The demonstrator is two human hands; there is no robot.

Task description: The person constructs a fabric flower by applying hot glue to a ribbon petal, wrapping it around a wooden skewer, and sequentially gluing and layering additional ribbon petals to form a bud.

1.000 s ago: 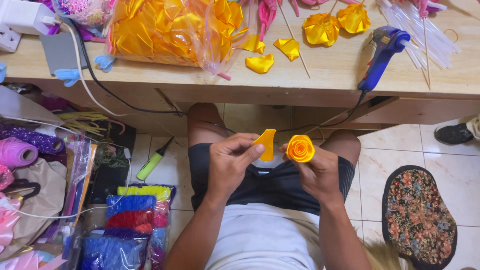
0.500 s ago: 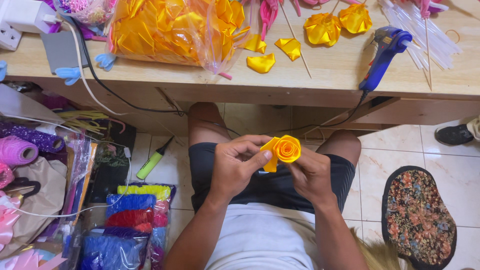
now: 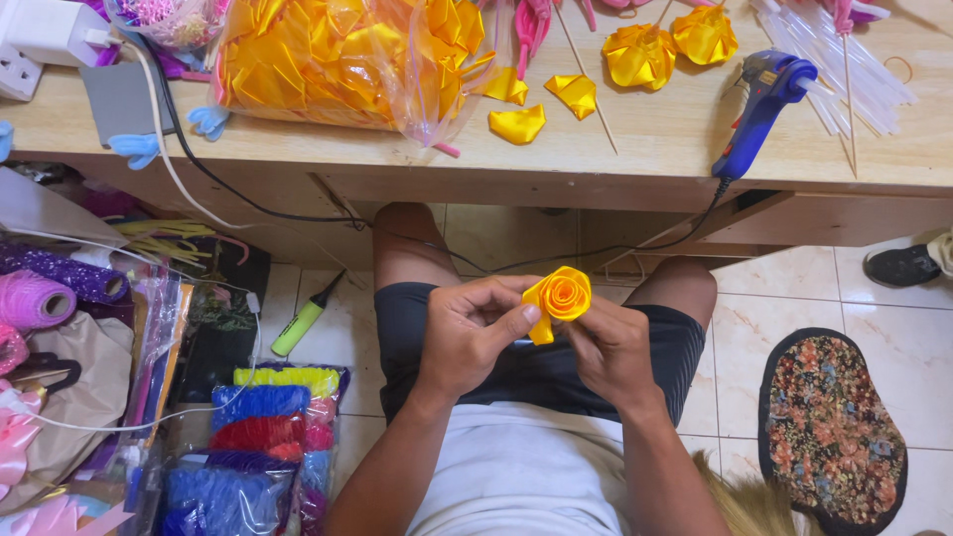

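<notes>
A yellow-orange ribbon rose [image 3: 560, 296] sits over my lap, held between both hands. My left hand [image 3: 475, 335] pinches a folded yellow petal against the rose's left side with thumb and fingers. My right hand [image 3: 611, 345] grips the rose from below and behind. On the wooden desk [image 3: 635, 149] above lie loose folded yellow petals [image 3: 518, 123], two finished yellow roses [image 3: 641, 55] and a clear bag full of yellow petals [image 3: 338, 60].
A blue glue gun [image 3: 759, 104] rests on the desk's right part, its cord hanging under the edge. Thin sticks and clear tubes [image 3: 844, 65] lie at the far right. Bags of coloured material [image 3: 248, 437] and ribbon spools [image 3: 35, 298] crowd the floor at left; a patterned mat [image 3: 829, 432] lies right.
The loose petal in my left hand has been brought to the rose and pressed against its side. Both hands have closed together around the flower.
</notes>
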